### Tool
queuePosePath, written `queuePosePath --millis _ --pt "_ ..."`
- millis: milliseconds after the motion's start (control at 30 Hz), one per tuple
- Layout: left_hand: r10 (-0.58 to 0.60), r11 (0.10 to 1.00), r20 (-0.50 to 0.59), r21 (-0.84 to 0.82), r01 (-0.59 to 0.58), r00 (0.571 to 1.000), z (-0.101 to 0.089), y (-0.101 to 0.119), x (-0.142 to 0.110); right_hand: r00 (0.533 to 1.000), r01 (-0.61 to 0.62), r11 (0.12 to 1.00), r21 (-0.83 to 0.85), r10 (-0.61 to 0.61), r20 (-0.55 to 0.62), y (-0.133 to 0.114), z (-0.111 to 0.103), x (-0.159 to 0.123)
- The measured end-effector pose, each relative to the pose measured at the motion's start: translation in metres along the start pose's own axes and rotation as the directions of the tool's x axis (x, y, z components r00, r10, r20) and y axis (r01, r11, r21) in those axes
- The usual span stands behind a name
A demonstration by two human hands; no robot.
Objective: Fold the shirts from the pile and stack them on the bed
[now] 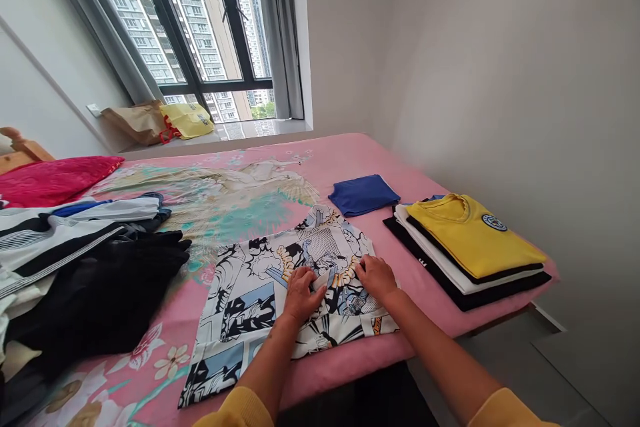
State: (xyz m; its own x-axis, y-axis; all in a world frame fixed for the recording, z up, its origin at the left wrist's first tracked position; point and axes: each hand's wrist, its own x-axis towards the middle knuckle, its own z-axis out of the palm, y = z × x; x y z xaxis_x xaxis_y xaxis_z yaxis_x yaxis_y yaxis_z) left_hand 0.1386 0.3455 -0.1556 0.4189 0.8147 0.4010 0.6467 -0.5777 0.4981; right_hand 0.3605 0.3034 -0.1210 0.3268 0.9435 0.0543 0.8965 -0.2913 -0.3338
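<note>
A white shirt (260, 267) with a black, blue and orange comic print lies spread near the front edge of the bed, one part folded over. On its middle rests my left hand (303, 293), fingers on the cloth and thumb spread apart from them. My right hand (377, 277) is at the shirt's right side, its fingers curled onto the fabric and closed on it; the fingertips are partly hidden. Beyond the shirt lies a folded blue garment (364, 195). To the right sits a stack of folded clothes with a yellow top (465, 233) uppermost.
A loose heap of black and white clothes (90, 280) covers the bed's left side, near a red pillow (65, 177). The bed has a pink floral sheet (345, 153). A brown paper bag (135, 121) and a yellow bag (187, 120) stand on the windowsill.
</note>
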Motion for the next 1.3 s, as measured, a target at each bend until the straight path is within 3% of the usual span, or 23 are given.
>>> queuePosePath --millis 200,267,333,400,467,567,700,833,933,1067,1167,1300 --pt "-0.030 0.999 -0.010 -0.032 0.030 0.999 0.000 0.001 -0.001 1.000 -0.013 1.000 0.001 0.013 -0.024 0.012 0.011 0.004" --pt "-0.042 0.998 -0.018 -0.052 0.041 0.999 0.000 0.002 -0.001 0.995 0.016 0.999 0.027 -0.014 -0.095 0.009 0.008 0.001" --pt "-0.056 0.996 -0.032 -0.076 0.054 0.998 0.000 0.002 -0.001 0.968 0.147 0.985 0.088 -0.125 -0.219 -0.002 0.004 -0.007" --pt "-0.072 0.993 -0.049 -0.101 0.067 0.996 0.000 0.001 -0.001 0.910 0.343 0.928 0.146 -0.290 -0.295 -0.019 0.004 -0.020" --pt "-0.088 0.989 -0.064 -0.128 0.079 0.994 0.000 0.000 -0.003 0.858 0.487 0.854 0.183 -0.429 -0.283 -0.033 0.011 -0.036" --pt "-0.113 0.982 -0.075 -0.162 0.100 0.991 0.001 -0.002 -0.004 0.805 0.583 0.797 0.159 -0.538 -0.251 -0.041 0.033 -0.057" --pt "-0.150 0.977 -0.067 -0.163 0.138 0.986 0.002 0.000 -0.002 0.798 0.591 0.799 0.111 -0.558 -0.229 -0.032 0.057 -0.068" --pt "-0.163 0.979 -0.039 -0.130 0.157 0.986 -0.006 0.011 -0.002 0.786 0.605 0.789 0.107 -0.571 -0.239 -0.025 0.064 -0.066" --pt "-0.114 0.987 -0.038 -0.114 0.109 0.993 -0.025 0.031 -0.025 0.777 0.613 0.782 0.113 -0.570 -0.265 -0.023 0.067 -0.066" --pt "-0.011 0.998 -0.049 -0.061 0.008 0.999 -0.060 0.048 -0.085 0.772 0.617 0.778 0.115 -0.572 -0.277 -0.021 0.069 -0.066" --pt "-0.070 0.995 -0.088 0.061 0.076 0.994 -0.089 0.033 -0.124 0.772 0.617 0.778 0.114 -0.572 -0.276 -0.022 0.067 -0.066" --pt "-0.268 0.929 -0.053 0.251 0.272 0.962 -0.121 -0.009 -0.158 0.775 0.598 0.796 0.089 -0.547 -0.318 -0.029 0.061 -0.077"
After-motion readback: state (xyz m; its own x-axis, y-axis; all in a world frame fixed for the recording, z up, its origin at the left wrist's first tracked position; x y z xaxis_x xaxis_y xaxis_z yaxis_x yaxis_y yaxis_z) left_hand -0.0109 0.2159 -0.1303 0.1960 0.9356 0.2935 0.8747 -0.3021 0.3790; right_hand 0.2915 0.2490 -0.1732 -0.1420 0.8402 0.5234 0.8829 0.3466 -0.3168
